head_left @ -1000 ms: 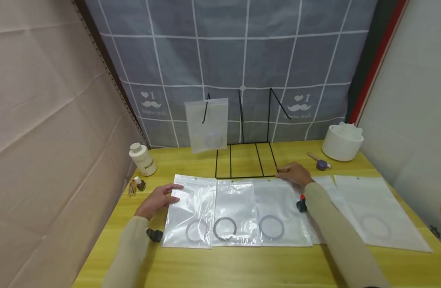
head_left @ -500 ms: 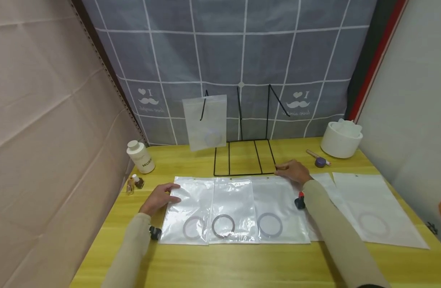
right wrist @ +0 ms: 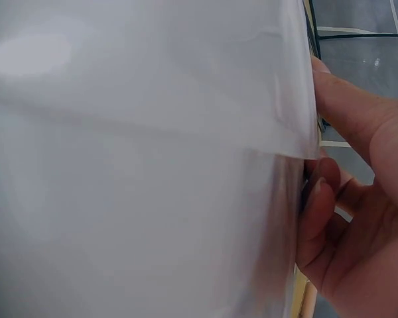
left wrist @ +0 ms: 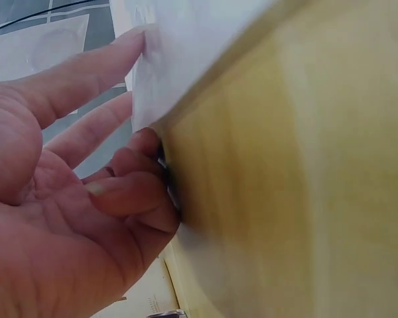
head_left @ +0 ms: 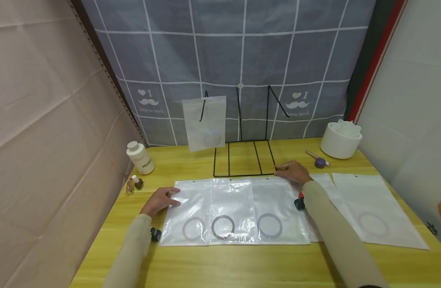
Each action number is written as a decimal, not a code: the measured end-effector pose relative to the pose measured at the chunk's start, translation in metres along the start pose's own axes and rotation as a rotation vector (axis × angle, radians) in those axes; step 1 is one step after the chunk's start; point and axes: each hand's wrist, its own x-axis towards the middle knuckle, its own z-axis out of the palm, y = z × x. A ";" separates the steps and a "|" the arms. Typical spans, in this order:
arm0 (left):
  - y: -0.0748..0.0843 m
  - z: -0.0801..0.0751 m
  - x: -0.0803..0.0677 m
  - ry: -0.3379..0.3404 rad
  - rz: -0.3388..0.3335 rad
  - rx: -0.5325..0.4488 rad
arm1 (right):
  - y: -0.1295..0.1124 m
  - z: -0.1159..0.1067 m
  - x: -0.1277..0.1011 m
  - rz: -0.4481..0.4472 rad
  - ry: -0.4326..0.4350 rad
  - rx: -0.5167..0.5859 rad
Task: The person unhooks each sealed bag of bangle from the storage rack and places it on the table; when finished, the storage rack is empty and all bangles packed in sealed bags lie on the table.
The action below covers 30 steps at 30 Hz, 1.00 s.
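My left hand (head_left: 161, 201) touches the left edge of a clear zip bag (head_left: 181, 228) that has a pale ring-shaped bangle (head_left: 183, 230) in it. Its thumb and forefinger are spread on the plastic, as the left wrist view also shows. Two more clear bags, with a dark bangle (head_left: 213, 230) and a grey bangle (head_left: 259, 227), lie to the right in an overlapping row. At the front right corner of a black wire rack (head_left: 243, 175), my right hand (head_left: 294, 172) pinches the wire between thumb and fingers. Part of that grip is hidden.
One bag (head_left: 202, 116) hangs from the rack's left hook. White bags (head_left: 375, 196) lie at the right, partly under the right forearm. A white bottle (head_left: 141, 159) and small vials (head_left: 137, 182) stand left; a white pot (head_left: 341, 142) and a purple-capped item (head_left: 319, 163) are right.
The head view has shifted slightly. My left thumb and forefinger have spread a little on the bag's edge. My right hand stays at the rack's corner.
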 end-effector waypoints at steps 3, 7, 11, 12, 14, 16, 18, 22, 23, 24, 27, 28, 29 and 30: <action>0.001 0.000 0.001 -0.010 -0.009 0.031 | -0.001 0.001 -0.001 0.002 0.004 0.003; 0.003 -0.001 0.003 -0.009 -0.041 0.034 | -0.002 0.001 -0.002 -0.001 0.006 0.010; 0.004 -0.002 0.005 -0.011 -0.059 0.026 | 0.001 0.001 -0.002 -0.002 0.010 0.009; 0.005 -0.003 0.006 -0.015 -0.057 0.017 | 0.001 0.001 -0.002 -0.002 0.011 0.009; 0.005 -0.005 0.007 -0.026 -0.040 0.006 | 0.002 0.001 -0.002 0.000 0.012 0.011; 0.006 -0.007 0.008 -0.018 -0.023 0.004 | 0.003 0.001 -0.002 0.001 0.010 0.011; 0.011 -0.009 0.012 -0.002 -0.017 -0.004 | 0.003 0.002 -0.002 0.007 0.007 0.017; 0.035 -0.014 0.027 0.059 0.011 -0.078 | 0.002 0.001 -0.002 0.015 0.004 0.010; 0.043 -0.015 0.032 0.078 0.023 -0.126 | 0.002 0.001 -0.002 0.017 0.003 0.013; 0.051 -0.017 0.037 0.099 0.049 -0.167 | 0.001 0.001 -0.002 0.017 0.003 0.012; 0.072 -0.020 0.055 0.177 0.119 -0.244 | -0.001 0.002 -0.002 0.031 0.002 0.027; 0.077 -0.020 0.060 0.199 0.140 -0.243 | -0.002 0.002 -0.002 0.032 -0.001 0.025; 0.082 -0.021 0.065 0.225 0.159 -0.237 | -0.003 0.001 -0.002 0.033 -0.001 0.021; 0.087 -0.021 0.070 0.245 0.177 -0.225 | -0.003 0.001 -0.002 0.032 -0.002 0.015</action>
